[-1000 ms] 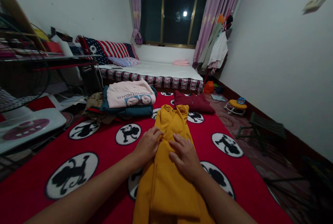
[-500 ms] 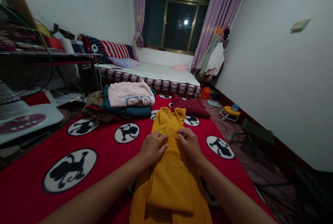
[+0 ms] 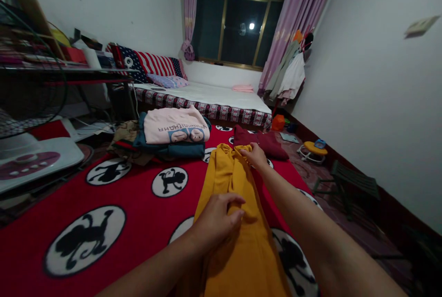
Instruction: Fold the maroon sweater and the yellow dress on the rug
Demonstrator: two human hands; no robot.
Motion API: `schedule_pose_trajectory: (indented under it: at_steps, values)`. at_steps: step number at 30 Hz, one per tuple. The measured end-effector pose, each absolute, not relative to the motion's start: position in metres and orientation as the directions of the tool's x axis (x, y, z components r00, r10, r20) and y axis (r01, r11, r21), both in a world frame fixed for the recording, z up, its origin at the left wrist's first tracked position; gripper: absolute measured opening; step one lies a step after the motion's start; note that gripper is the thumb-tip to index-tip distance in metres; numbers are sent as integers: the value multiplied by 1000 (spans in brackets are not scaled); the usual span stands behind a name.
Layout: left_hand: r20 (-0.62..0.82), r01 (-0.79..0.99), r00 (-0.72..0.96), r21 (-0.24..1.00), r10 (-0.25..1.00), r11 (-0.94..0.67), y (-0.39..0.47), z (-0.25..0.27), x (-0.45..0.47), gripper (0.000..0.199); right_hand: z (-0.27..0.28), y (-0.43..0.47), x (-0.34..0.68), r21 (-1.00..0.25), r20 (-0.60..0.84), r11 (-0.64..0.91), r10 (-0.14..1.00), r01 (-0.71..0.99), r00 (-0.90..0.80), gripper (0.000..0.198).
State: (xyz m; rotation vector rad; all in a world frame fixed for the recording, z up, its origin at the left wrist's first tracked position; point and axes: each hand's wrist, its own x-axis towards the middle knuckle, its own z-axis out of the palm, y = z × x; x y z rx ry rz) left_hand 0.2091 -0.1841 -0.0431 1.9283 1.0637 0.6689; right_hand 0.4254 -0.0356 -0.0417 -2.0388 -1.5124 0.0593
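A mustard-yellow garment (image 3: 238,251) lies lengthwise on the red blanket in front of me, its two gathered ends pointing away. At the far end, my right hand (image 3: 256,155) is closed on the right gathered edge. My left hand (image 3: 221,218) rests over the middle of the garment, fingers curved, with thumb and forefinger apart. Beyond it lies a folded dark red garment (image 3: 272,144). To the left is a stack with a pale pink printed top (image 3: 172,122) above a folded teal garment (image 3: 186,150).
The red blanket (image 3: 138,223) has white circles with black monkey figures. A fan (image 3: 31,159) and a cluttered desk (image 3: 93,70) stand on the left. On the right are a small yellow stool (image 3: 313,148) and a dark folding stool (image 3: 354,182). A bed (image 3: 221,96) runs under the window.
My right hand has moved forward to the garment's gathered end. My left hand has come back toward me. The folded-over upper part of the yellow garment now lies differently, and the view has shifted slightly.
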Motion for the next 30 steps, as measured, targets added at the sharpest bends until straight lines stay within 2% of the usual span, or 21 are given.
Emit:
schedule_pose_trajectory:
  at_steps: [3, 6, 8, 10, 12, 14, 17, 19, 21, 23, 25, 27, 30]
  values:
    - [17, 368, 498, 901, 867, -230, -188, -47, 208, 35, -38, -35, 413, -244, 266, -230, 918, 942, 293, 66]
    - [59, 385, 511, 876, 857, -290, -194, -52, 201, 41, -35, -33, 406, -90, 249, -189, 946, 978, 205, 51]
    - [39, 397, 528, 871, 848, -288, -198, -52, 198, 39, -35, -31, 405, -72, 221, -178, 957, 981, 190, 37]
    - [-80, 374, 553, 913, 829, -161, -200, -49, 195, 37, -36, -31, 405, -76, 213, -187, 956, 979, 200, 31]
    - [-215, 305, 580, 952, 786, 36, -201, -46, 194, 36, -42, -32, 405, -81, 258, -178, 947, 981, 193, 33]
    - [-301, 239, 605, 952, 737, 193, -201, -44, 193, 38, -51, -36, 402, -67, 289, -84, 952, 994, 100, 37]
    - [-432, 330, 648, 902, 628, 279, -202, -45, 187, 44, -65, -43, 400, -52, 204, 63, 978, 997, -52, 44]
    - [-433, 443, 681, 886, 591, 139, -202, -45, 178, 41, -68, -46, 401, -67, 113, 96, 990, 993, -89, 50]
    - [-301, 486, 710, 864, 637, -133, -203, -44, 166, 30, -66, -52, 404, -75, 52, 168, 985, 983, -164, 51]
    - [-176, 514, 721, 785, 670, -347, -203, -43, 150, 24, -62, -65, 408, -92, 15, 279, 960, 956, -279, 47]
    - [-138, 560, 728, 685, 672, -466, -203, -43, 133, 24, -61, -91, 411, -150, 36, 343, 939, 927, -342, 43]
    - [-69, 568, 748, 582, 660, -582, -205, -45, 118, 31, -61, -129, 415, -241, 117, 366, 930, 899, -347, 44]
    - [94, 499, 796, 458, 598, -736, -209, -52, 101, 54, -62, -197, 424, -330, 211, 421, 905, 845, -368, 45]
